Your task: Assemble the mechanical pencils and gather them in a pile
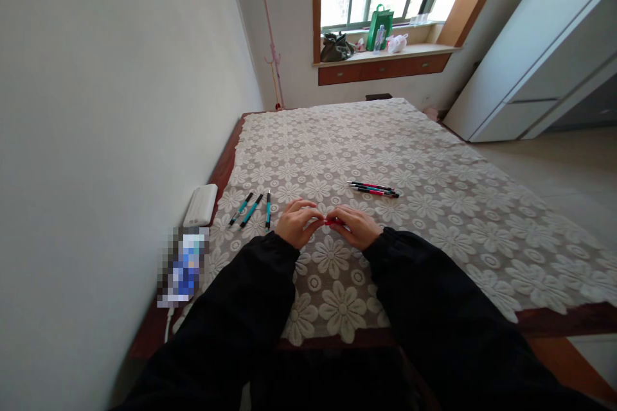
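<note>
Over the lace tablecloth my left hand (299, 223) and my right hand (355, 226) meet fingertip to fingertip. A short stretch of a red pen (332, 223) shows between them, the rest covered by my fingers. My right hand is closed around it, and the left thumb and fingers pinch at its left end. Left of my hands lie a teal and black pen (241, 209), a second one (251, 210) and a third (268, 210), set apart from each other. Beyond my right hand is a small bunch of pens (373, 189) in red, teal and black.
The tablecloth (443, 218) covers a dark wooden table against the left wall. At the left edge lie a white power bank (200, 205) and a blurred phone (186, 266) with a white cable (168, 324). A pink coat stand (268, 13) rises behind.
</note>
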A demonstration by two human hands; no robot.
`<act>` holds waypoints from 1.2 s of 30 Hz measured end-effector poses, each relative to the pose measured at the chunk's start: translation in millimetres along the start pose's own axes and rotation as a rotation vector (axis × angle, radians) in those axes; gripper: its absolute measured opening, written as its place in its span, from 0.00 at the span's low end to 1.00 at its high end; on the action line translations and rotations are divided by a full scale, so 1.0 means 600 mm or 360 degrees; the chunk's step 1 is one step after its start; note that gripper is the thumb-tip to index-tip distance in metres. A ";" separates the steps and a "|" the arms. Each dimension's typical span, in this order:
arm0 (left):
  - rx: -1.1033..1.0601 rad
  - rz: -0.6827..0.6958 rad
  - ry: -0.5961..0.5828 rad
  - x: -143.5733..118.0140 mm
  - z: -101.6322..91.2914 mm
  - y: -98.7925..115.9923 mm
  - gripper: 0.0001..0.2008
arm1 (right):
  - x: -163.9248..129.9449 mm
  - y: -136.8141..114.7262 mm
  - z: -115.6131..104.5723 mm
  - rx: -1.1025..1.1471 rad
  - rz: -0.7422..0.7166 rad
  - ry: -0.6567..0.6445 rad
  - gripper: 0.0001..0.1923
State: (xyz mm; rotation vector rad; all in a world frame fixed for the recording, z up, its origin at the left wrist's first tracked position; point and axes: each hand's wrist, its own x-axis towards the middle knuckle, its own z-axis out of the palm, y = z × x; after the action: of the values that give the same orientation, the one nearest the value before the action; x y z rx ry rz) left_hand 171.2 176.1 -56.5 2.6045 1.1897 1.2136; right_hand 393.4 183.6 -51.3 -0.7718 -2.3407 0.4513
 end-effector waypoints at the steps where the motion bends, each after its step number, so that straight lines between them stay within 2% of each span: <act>1: -0.0003 -0.0009 -0.0017 0.000 -0.001 0.001 0.06 | 0.000 0.000 0.001 0.0008 0.0008 0.0000 0.06; 11: -0.0173 0.0041 -0.0036 0.001 -0.001 0.002 0.06 | 0.000 0.000 -0.001 0.0037 0.0003 0.0022 0.06; 16: -0.0191 -0.0039 -0.0035 0.000 0.000 0.001 0.12 | 0.001 -0.004 0.001 0.0151 -0.0052 0.0010 0.06; 20: -0.0141 -0.0020 -0.0007 0.002 -0.001 0.001 0.16 | -0.002 -0.007 0.004 0.0233 0.0017 0.0027 0.07; 24: -0.0105 -0.0096 0.0033 0.004 -0.005 0.004 0.16 | -0.005 -0.012 0.002 0.0290 0.0185 0.0309 0.15; 29: -0.0061 -0.0168 -0.0051 0.007 -0.010 0.009 0.05 | 0.002 -0.011 -0.006 0.0516 0.0395 0.0792 0.09; 33: -0.0055 -0.0174 -0.0103 0.004 -0.007 0.004 0.05 | 0.009 0.001 -0.009 0.0876 0.0518 0.0914 0.15; 36: -0.0003 -0.0224 -0.0148 0.000 -0.003 0.000 0.09 | 0.009 0.013 -0.008 0.0857 0.0562 0.0944 0.15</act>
State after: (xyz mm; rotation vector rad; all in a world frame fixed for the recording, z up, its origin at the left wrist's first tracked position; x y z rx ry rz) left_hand 169.8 175.6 -55.1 2.4964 1.3268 1.0558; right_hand 396.3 193.9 -48.8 -0.8965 -1.4446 0.8299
